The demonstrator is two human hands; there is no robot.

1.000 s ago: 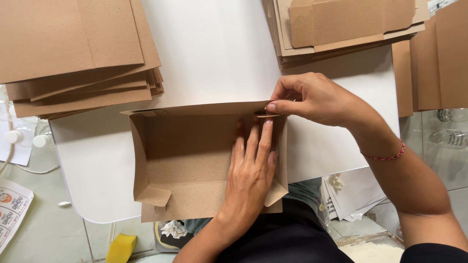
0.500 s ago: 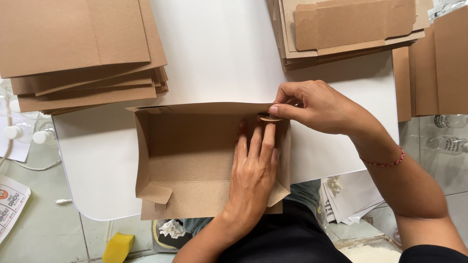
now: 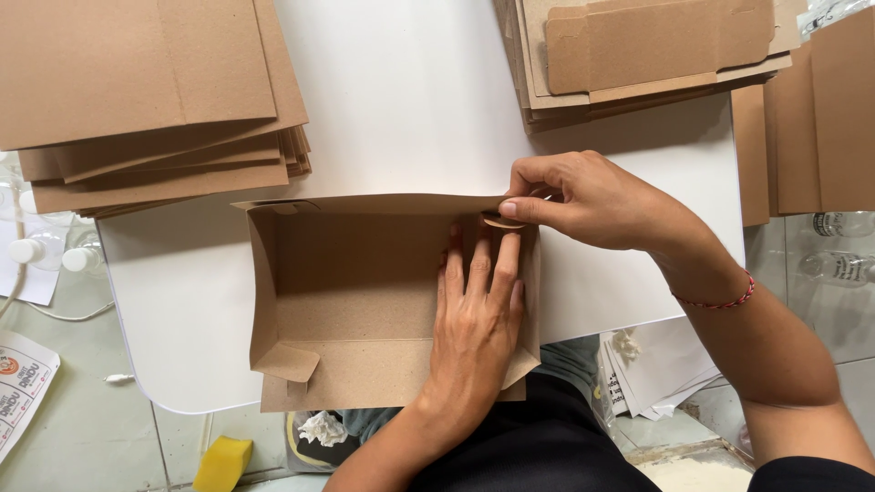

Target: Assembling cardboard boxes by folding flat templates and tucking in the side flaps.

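A brown cardboard box (image 3: 351, 296), partly folded into a shallow tray, lies on the white table (image 3: 410, 100) in front of me. My left hand (image 3: 476, 319) lies flat inside the box on its right half, fingers pointing to the far wall. My right hand (image 3: 583, 200) pinches the small rounded tab at the box's far right corner between thumb and forefinger. A red string bracelet (image 3: 720, 301) is on my right wrist. At the near left corner a tab stands folded inward.
A stack of flat brown cardboard sheets (image 3: 146, 100) lies at the far left, another stack of box blanks (image 3: 647, 50) at the far right, more cardboard (image 3: 820, 118) at the right edge. Below the table are a yellow sponge (image 3: 221, 463), papers (image 3: 656, 364) and white bottles (image 3: 55, 255).
The view has shifted slightly. My right hand stays at the far right corner and has pressed the tab lower; my left hand remains flat inside the box.
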